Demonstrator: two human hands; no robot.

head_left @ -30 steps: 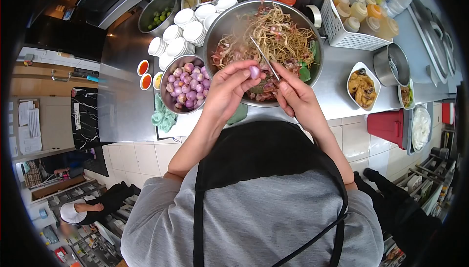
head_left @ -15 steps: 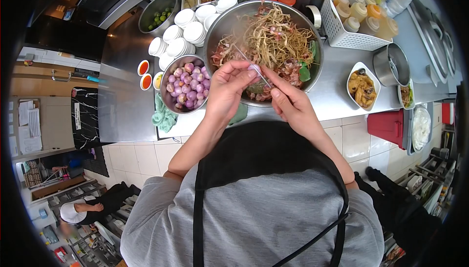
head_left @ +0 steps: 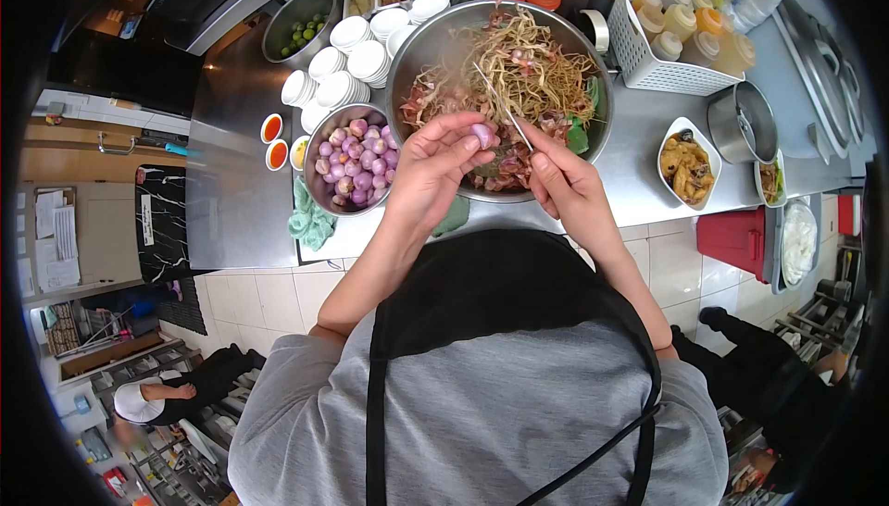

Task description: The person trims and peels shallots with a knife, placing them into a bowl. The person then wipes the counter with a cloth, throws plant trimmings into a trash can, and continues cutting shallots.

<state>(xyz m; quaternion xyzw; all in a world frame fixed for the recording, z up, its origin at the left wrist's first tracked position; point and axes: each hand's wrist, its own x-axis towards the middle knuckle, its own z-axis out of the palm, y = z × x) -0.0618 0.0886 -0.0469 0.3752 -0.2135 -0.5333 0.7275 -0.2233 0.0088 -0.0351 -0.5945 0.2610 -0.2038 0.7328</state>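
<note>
Between the fingertips of my left hand (head_left: 433, 162) is a peeled purple shallot (head_left: 483, 136). My right hand (head_left: 567, 180) is closed on a small knife (head_left: 503, 106), its thin blade pointing up and left, apart from the shallot. Both hands are over the near part of a large metal bowl (head_left: 396, 89) holding dry roots, stalks and reddish skins (head_left: 532, 62). Left of it, a smaller metal bowl (head_left: 318, 193) is full of peeled shallots (head_left: 356, 159). My fingers hide most of the knife's handle.
Stacks of white dishes (head_left: 369, 60) and a bowl of limes (head_left: 298, 36) stand at the back left. A green cloth (head_left: 315, 214) lies by the shallot bowl. To the right are a white basket of bottles (head_left: 662, 71), a dish of food (head_left: 687, 168) and a metal pot (head_left: 744, 122). Other people are behind me.
The knife has come away from the shallot as my right hand moved slightly right, and its blade has turned more upright. My left hand stays nearly in place.
</note>
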